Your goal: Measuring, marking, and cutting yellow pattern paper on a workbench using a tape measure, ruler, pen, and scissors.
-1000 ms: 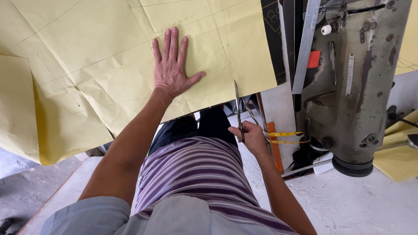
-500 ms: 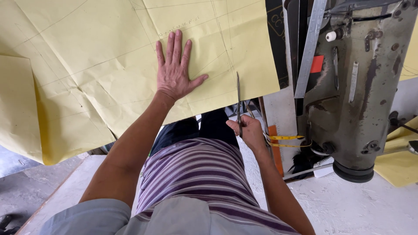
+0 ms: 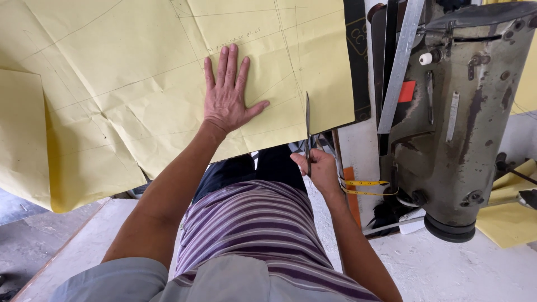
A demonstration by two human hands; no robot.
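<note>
White, rough bench (image 3: 447, 268) fills the lower right of the view, with grey floor (image 3: 22, 235) low on the left. Nearest is the person's striped shirt (image 3: 251, 235). Just beyond it, the right hand (image 3: 320, 170) is closed around the handles of a pair of scissors (image 3: 307, 131), whose blades point away from the body and meet the near edge of a large yellow paper sheet (image 3: 112, 84). A yellow measuring tape (image 3: 363, 187) loops just right of that wrist. Farther out, the left hand (image 3: 226, 98) lies open and flat, fingers spread, pressing on the paper left of the blades. The sheet is creased, marked with pencil lines, and hangs over the bench edge at the left. To the right stands a worn grey sewing machine (image 3: 458, 112), with a metal ruler (image 3: 400, 67) leaning against it.
</note>
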